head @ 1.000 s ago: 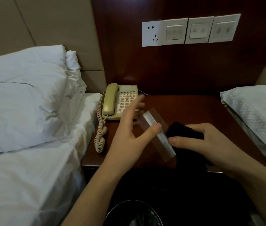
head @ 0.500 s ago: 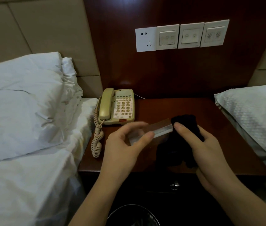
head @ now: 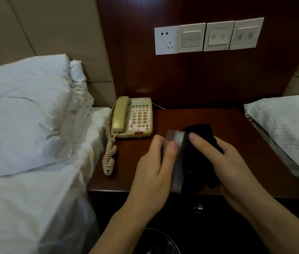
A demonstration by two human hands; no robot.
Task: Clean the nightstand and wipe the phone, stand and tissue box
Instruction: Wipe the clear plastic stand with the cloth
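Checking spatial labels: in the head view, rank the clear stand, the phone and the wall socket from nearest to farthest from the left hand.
1. clear stand: held in the left hand.
2. phone: beyond the hand, back left.
3. wall socket: up on the panel.

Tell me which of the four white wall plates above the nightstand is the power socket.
The leftmost white plastic plate: it has plug holes, while the three plates to its right carry switch buttons.
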